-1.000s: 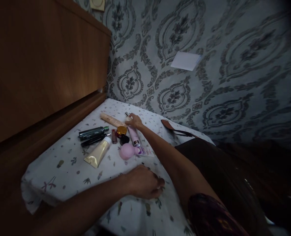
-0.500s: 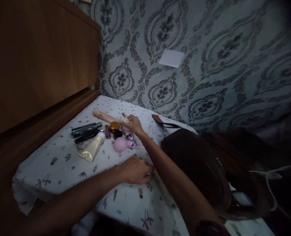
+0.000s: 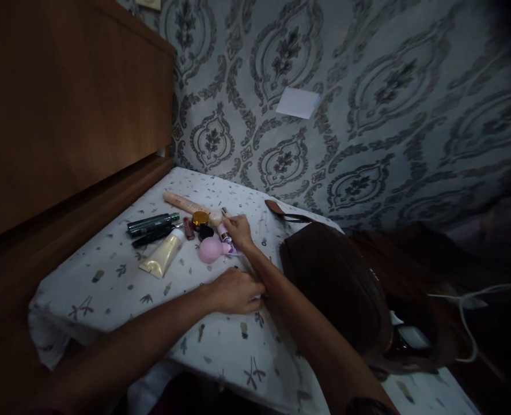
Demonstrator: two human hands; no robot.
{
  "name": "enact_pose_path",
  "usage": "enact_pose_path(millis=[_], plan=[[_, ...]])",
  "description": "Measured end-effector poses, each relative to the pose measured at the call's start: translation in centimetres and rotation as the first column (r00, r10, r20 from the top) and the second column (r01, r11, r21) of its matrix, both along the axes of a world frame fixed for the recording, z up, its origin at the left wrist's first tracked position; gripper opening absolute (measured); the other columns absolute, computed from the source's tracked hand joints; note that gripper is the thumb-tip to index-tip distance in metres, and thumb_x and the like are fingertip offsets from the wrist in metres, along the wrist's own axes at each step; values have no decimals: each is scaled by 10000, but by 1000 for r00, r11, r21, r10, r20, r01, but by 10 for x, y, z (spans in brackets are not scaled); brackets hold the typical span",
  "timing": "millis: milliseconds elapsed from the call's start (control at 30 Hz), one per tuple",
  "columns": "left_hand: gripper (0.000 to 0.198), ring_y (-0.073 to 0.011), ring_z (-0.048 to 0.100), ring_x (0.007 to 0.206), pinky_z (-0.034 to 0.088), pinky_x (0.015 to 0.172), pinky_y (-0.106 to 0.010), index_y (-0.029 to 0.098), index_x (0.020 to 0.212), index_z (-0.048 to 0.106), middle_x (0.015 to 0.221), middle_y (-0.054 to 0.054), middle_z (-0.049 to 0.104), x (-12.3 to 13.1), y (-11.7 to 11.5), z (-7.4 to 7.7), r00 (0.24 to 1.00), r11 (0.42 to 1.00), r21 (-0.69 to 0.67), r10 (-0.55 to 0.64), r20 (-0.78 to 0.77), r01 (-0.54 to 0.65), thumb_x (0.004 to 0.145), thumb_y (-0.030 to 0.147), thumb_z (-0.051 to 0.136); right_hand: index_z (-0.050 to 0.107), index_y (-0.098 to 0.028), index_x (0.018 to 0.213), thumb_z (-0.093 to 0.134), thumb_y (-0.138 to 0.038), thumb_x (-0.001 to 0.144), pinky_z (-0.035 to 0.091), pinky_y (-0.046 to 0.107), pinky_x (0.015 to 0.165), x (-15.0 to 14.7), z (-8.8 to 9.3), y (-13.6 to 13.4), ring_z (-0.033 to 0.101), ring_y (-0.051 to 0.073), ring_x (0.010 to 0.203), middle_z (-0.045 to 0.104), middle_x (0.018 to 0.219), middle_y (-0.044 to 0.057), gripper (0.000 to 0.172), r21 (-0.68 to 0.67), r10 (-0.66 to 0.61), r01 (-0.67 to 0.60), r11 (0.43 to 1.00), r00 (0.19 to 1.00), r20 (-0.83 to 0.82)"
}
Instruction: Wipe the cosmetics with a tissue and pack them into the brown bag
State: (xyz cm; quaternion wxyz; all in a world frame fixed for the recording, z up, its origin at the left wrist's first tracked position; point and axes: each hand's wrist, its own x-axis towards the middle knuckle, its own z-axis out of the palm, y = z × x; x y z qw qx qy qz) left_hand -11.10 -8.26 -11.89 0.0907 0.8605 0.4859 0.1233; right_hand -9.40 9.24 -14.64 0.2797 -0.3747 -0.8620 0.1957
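Observation:
My right hand reaches over the far side of the cosmetics, its fingers pinched on a thin stick-like item with a dark end. Just left of those fingertips stands a small jar with a cream lid. Below them lies a pinkish tube, partly covered by the hand. A round pink item, a black round item and a gold-lidded jar sit close by. My left hand rests on the cloth nearer me, fingers loosely curled, their inner side hidden.
Left on the patterned cloth lie a cream tube, a dark green bottle, a black tube, a small reddish bottle and a long peach tube. A dark brown bag stands at right, a wooden cabinet at left.
My right hand has let go of the cream-lidded jar, which now stands beside the gold-lidded one, and has shifted slightly right. The thin item has moved a little right and nearer me.

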Motion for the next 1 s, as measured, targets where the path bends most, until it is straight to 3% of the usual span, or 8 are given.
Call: enact_pose_path(millis=[100,200,267,400,733,900,1000], plan=[[151,-250,738,822,503,656,-332,190,931,697,915,-65,779,0,0,-1,1000,1000,3,4,31,-4,894,292,592,711,-136,717,464,-485,924,415,282,651,5,-5,-2,582,194,710,590,640,36,475,5,-20,20,1000,999,38],[134,-241,735,806,498,656,-322,195,924,697,886,-57,777,0,1,-3,999,1000,8,6,48,-7,883,278,601,720,-156,1124,523,-437,892,459,355,854,4,-7,-5,600,275,1020,690,1038,113,414,10,-37,36,999,997,73],[138,-232,733,802,495,662,-316,196,922,697,877,-55,777,0,2,-5,999,1000,17,2,45,-2,889,280,593,629,-215,1315,615,-395,823,437,409,967,2,-8,-7,542,305,1172,641,1257,118,525,2,-13,13,1000,994,106],[156,-222,726,786,490,662,-312,188,905,699,874,-58,777,0,2,-5,999,1000,16,-2,44,1,904,285,577,517,-260,1439,656,-220,726,379,463,1081,1,-11,-6,475,315,1278,569,1406,94,728,-30,57,-53,998,985,164],[141,-221,724,785,476,657,-311,186,900,687,867,-57,771,-1,3,-9,998,1000,19,4,60,-5,886,280,584,596,-263,1372,577,-100,724,347,461,1140,3,-16,4,456,291,1339,534,1442,76,668,-40,70,-64,997,982,176],[151,-225,725,798,483,654,-310,188,897,686,878,-59,771,0,3,-7,999,1000,4,7,31,-7,896,296,582,761,-232,1079,599,-138,753,356,522,1107,1,-16,2,476,359,1311,547,1418,110,376,-48,-3,12,999,984,178],[163,-232,728,816,485,657,-318,189,913,688,887,-60,773,0,2,-5,1000,1000,1,5,17,-5,905,302,570,755,-223,1073,646,-219,767,368,553,1073,0,-14,0,478,389,1296,551,1406,140,325,-56,-14,24,998,987,163]])
